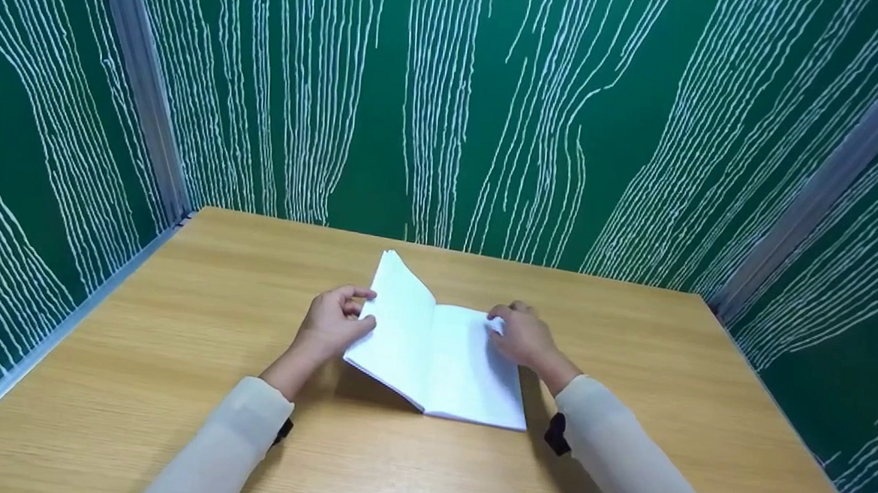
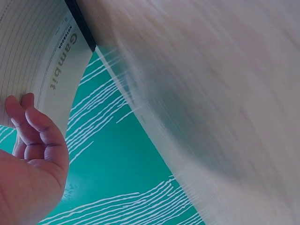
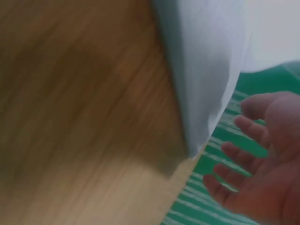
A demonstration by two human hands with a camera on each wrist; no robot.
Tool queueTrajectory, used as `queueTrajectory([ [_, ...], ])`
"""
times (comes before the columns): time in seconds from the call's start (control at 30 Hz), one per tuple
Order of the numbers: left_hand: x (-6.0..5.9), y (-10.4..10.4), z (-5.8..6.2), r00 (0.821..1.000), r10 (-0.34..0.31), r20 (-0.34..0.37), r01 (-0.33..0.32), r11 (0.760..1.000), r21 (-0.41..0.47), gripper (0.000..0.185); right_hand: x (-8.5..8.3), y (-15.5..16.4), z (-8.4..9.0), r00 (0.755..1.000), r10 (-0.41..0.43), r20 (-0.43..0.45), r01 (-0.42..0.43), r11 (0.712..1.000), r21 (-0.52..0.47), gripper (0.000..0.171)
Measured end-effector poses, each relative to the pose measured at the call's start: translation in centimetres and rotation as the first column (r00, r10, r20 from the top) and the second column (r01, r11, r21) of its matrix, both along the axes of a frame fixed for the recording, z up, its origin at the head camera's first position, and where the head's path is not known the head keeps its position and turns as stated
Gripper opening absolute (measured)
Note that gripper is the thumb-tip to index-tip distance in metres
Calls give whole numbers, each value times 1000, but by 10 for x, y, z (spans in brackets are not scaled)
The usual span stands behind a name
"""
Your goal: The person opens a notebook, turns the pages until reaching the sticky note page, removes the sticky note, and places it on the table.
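Notebook: a white-paged notebook (image 1: 434,344) is lying open near the middle of the wooden table (image 1: 178,353), its left half tilting up off the wood and its right half lying flat; the left wrist view is showing the word "Gambit" on its cover (image 2: 63,61).
Left hand: the left hand (image 1: 330,323) is holding the raised left stack of pages at its outer edge, fingers curling round it, seemingly to keep those pages from dropping back.
Right hand: the right hand (image 1: 522,333) is resting on the top outer part of the right page with bent fingers, apparently pressing the flat half down; whether it is pinching a leaf I cannot tell, and its wrist view is showing the fingers loosely spread beside the paper edge.
Surroundings: green panels with white wavy lines (image 1: 491,114) are walling the table on three sides, joined by grey metal posts (image 1: 143,88).
In the way: nothing is lying between the hands and the notebook.
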State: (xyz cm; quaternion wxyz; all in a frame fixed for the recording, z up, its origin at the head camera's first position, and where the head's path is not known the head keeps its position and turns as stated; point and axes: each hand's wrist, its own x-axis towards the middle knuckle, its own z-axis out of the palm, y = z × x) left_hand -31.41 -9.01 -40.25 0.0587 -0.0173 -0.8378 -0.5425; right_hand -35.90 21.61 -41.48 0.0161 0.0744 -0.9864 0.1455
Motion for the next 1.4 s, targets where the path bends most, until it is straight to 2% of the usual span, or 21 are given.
queueTrajectory([
  [0.2,0,0,-1,1000,-4,1,4,1000,6,34,-6,15,-2,989,-86,118,79,995,62,53],
  [0.43,-1,0,-1,1000,-18,4,18,1000,10,34,-9,22,-6,973,-121,198,100,989,109,61],
  [0.67,-3,0,-1,999,-33,-40,33,999,-14,34,-7,24,-5,982,-81,172,58,989,133,60],
  [0.87,-3,1,0,999,-31,-28,30,999,-32,35,-6,23,-5,984,-77,160,60,992,112,58],
  [1.13,-2,1,0,999,-31,-14,30,999,-35,35,-5,21,-8,994,-78,79,81,996,-35,51],
  [1.27,-2,0,-1,1000,-23,-8,23,999,-38,34,-6,18,-8,1000,-26,12,27,998,-53,47],
  [1.4,-2,-1,-3,1000,-14,5,14,999,-42,34,-6,14,-5,999,38,-7,-38,994,-106,40],
])
